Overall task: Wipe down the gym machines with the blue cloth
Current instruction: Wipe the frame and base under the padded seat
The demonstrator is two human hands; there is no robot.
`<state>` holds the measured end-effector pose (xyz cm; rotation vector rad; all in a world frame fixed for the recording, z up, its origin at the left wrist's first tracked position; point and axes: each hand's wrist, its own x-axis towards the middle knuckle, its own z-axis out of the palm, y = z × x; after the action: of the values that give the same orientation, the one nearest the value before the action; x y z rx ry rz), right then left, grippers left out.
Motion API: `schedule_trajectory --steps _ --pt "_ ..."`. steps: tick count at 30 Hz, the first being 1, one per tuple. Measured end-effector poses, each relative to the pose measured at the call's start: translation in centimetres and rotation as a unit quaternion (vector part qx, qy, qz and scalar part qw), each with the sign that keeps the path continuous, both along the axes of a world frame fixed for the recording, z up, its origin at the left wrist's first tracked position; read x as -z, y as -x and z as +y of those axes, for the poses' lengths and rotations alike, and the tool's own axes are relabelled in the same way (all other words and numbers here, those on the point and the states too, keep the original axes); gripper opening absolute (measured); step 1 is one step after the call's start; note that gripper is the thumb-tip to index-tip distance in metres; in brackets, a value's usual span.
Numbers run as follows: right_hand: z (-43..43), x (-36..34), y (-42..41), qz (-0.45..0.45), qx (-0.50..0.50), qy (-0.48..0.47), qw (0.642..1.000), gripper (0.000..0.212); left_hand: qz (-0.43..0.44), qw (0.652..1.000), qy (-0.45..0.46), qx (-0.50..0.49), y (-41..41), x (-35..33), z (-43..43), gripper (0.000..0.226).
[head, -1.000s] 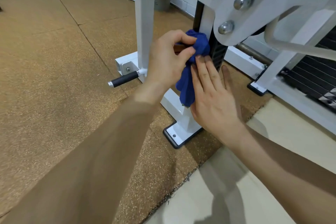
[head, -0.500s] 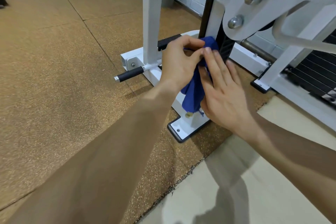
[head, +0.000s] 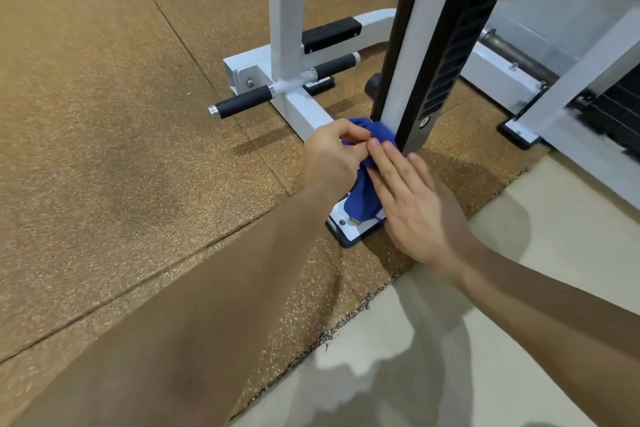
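Observation:
The blue cloth (head: 363, 198) is bunched against the foot of the white and black upright post (head: 415, 55) of the gym machine. My left hand (head: 332, 152) grips the cloth's upper part with curled fingers and thumb. My right hand (head: 412, 194) lies flat with straight fingers pressing the cloth against the post from the right. The cloth's lower end hangs onto the white base plate (head: 341, 220), which my hands partly hide.
A black-gripped handle bar (head: 242, 102) sticks out low to the left of a second white post (head: 287, 10). A black foot pad (head: 330, 33) sits behind. The weight stack frame (head: 568, 97) stands at right. Brown rubber flooring meets pale tiles (head: 450, 340).
Both hands have slid the cloth down the post, from mid height to near its base. The view has tilted downward and moved closer to the floor.

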<state>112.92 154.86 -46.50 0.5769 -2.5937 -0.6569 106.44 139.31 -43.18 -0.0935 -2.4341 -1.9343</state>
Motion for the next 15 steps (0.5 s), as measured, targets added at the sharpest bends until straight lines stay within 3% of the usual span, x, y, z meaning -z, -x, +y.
schedule_trajectory --steps 5,9,15 --pt "-0.4 3.6 -0.6 -0.063 0.024 -0.048 0.997 0.058 -0.108 0.994 0.012 -0.026 -0.2 5.6 1.0 0.013" --pt "-0.7 5.7 -1.0 -0.106 0.036 -0.092 0.989 0.060 -0.116 0.991 0.066 -0.019 -0.3 7.7 1.7 0.021" --pt "-0.7 6.0 -0.7 -0.123 0.042 -0.075 0.989 0.057 -0.228 0.973 -0.040 -0.013 -0.7 8.9 1.4 0.017"
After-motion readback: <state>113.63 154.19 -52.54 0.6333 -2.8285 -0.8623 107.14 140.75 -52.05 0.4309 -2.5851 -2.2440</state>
